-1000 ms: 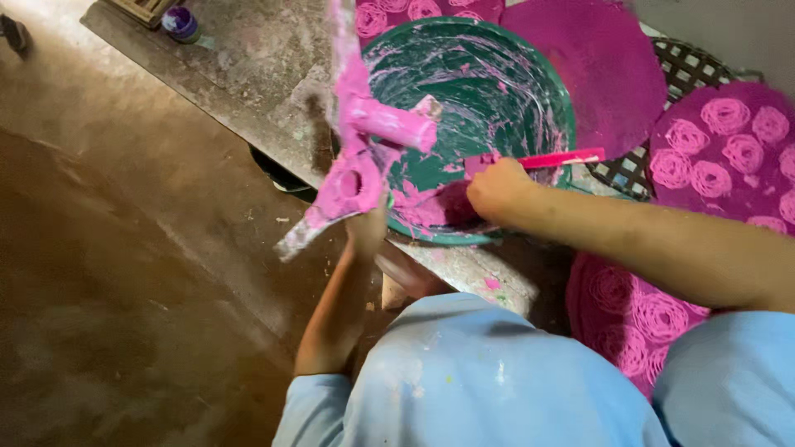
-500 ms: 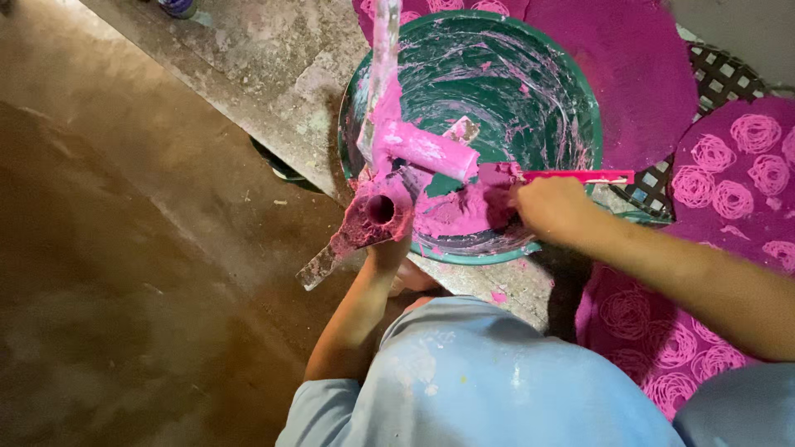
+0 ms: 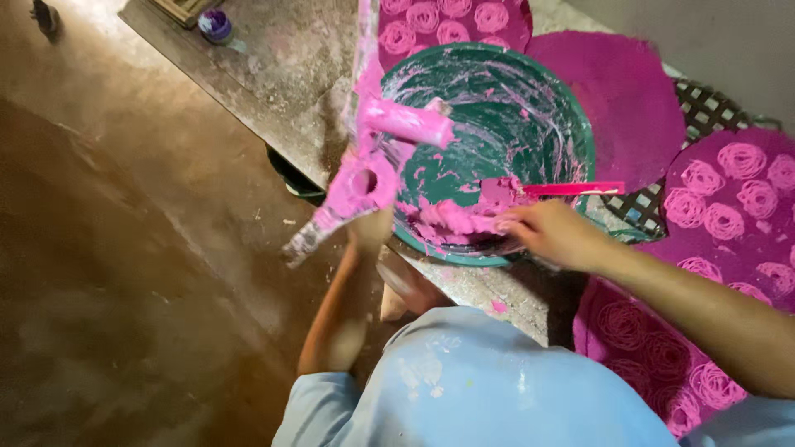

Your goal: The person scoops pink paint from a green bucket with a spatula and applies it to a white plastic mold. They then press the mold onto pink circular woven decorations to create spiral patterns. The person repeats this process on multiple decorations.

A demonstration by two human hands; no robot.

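Left hand (image 3: 370, 230): clenching the lower end of a paint-caked pink roller frame (image 3: 358, 178), which is rising steeply over the near-left rim of the basin; its short cylindrical pink roller sleeve (image 3: 407, 124) is jutting rightward over the basin's interior, and a paint-smeared grey handle end (image 3: 305, 237) is sticking out down-left past the hand, over the floor. Right hand (image 3: 551, 234): resting at the basin's near rim with fingers curled toward a flat pink stirring stick (image 3: 571, 189); the stick is lying roughly level across the right side of the basin, its left end sitting in the paint, but whether the fingers are actually grasping it cannot be told. Round teal plastic basin (image 3: 571, 124): sitting on a grey, paint-stained stone slab (image 3: 281, 74), its inner wall streaked with pink and white, with a thick pink paint mass (image 3: 451, 219) gathering at the near side of the bottom. Round magenta discs: one plain disc (image 3: 621, 99) lying just behind and right of the basin, one disc patterned with paler pink swirls (image 3: 439, 21) lying behind it, and further swirl-patterned discs (image 3: 729, 207) lying to the right, partly over a dark lattice grid (image 3: 704, 103). Small purple-topped jar (image 3: 216, 25): standing at the slab's far-left end, well apart from both hands. Brown floor (image 3: 124, 290): spreading to the left. Pale blue garment (image 3: 480, 381): showing at the bottom edge, spotted with white.
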